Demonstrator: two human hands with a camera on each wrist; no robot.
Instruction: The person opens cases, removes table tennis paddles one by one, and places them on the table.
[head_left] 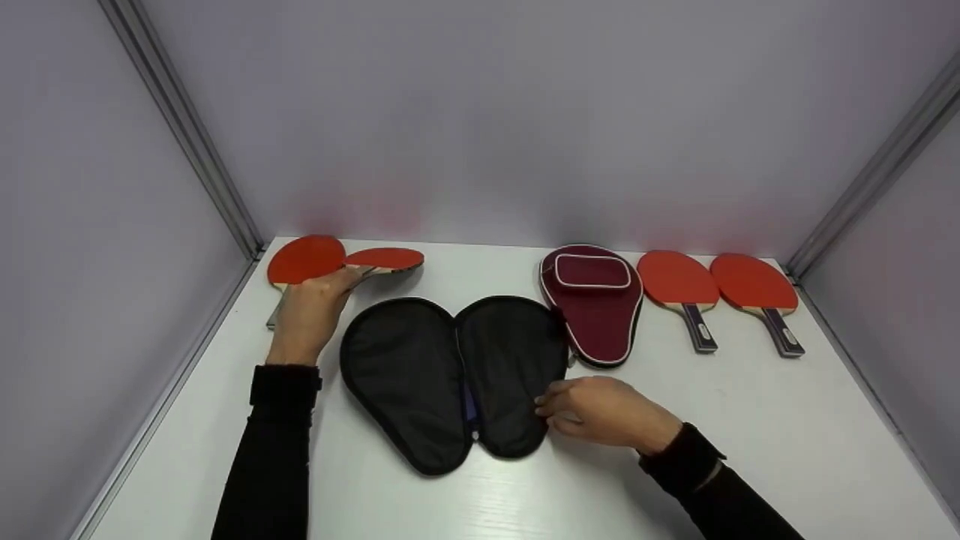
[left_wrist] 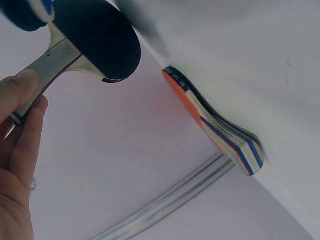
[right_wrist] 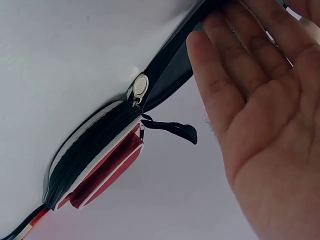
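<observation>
My left hand (head_left: 311,311) grips the handle of a table tennis paddle (head_left: 386,259), thumb on one face and fingers on the other. In the left wrist view the black face of the held paddle (left_wrist: 100,40) shows. A second paddle (head_left: 306,259) lies just behind that hand, red face up. An unzipped black paddle case (head_left: 405,375) lies spread open at the middle, with a bit of blue inside its fold. My right hand (head_left: 600,409) rests its fingers on the right flap of the case; in the right wrist view its fingers (right_wrist: 215,85) look fairly straight.
A maroon paddle case (head_left: 600,315) with white piping and a front pocket touches the black case's right side. Two more red paddles (head_left: 679,277) lie at the right, handles toward me. Pale walls (head_left: 480,135) enclose the white table (head_left: 750,442) behind and at both sides.
</observation>
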